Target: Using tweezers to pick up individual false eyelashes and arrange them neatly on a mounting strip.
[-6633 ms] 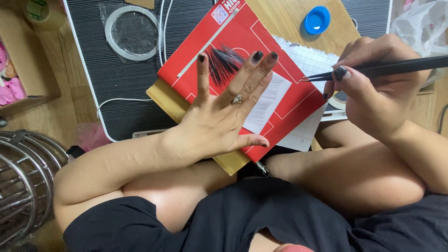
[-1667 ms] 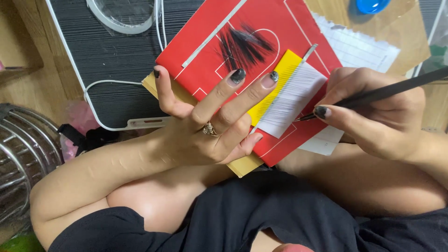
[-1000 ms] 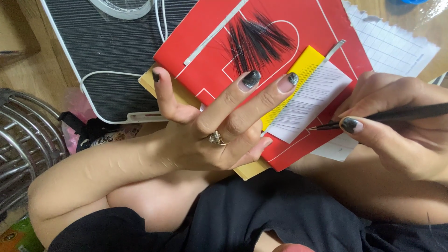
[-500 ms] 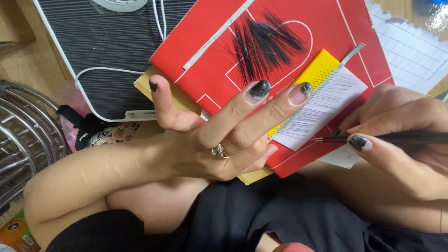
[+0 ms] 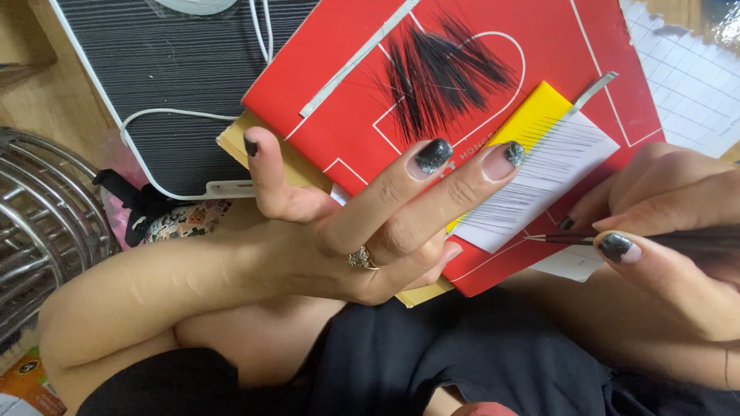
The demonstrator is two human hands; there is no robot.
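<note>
Nearest to the camera are the person's black clothes and bare legs. Just above them, the left hand (image 5: 362,223) rests on the red board (image 5: 462,100) with its fingers spread open; it grips nothing, and only the palm side and the two long fingers press on the board. A ring (image 5: 359,258) sits on one finger. The right hand (image 5: 678,246) is closed around thin black tweezers (image 5: 609,240), pinched between thumb and fingers. The tip of the tweezers touches the lower edge of the white strip (image 5: 539,185), which carries a row of fine dark lashes and lies over a yellow card (image 5: 532,115) on the red board.

Higher on the board lies a loose bunch of black lash fibres (image 5: 443,73), beside a thin grey tape strip (image 5: 354,65). Under the red board there is a tan board (image 5: 239,142), of which only an edge is visible.

Farther away, a dark ribbed mat (image 5: 169,85) with a white cable (image 5: 177,115) lies on the wooden surface. At the left, a wire metal basket (image 5: 38,216) stands; what is inside I cannot tell. At the top right, a white squared sheet (image 5: 686,77) shows.

Compared with half a second ago, the view has come closer, the left hand stays spread on the board, and the tweezers remain at the white strip.
</note>
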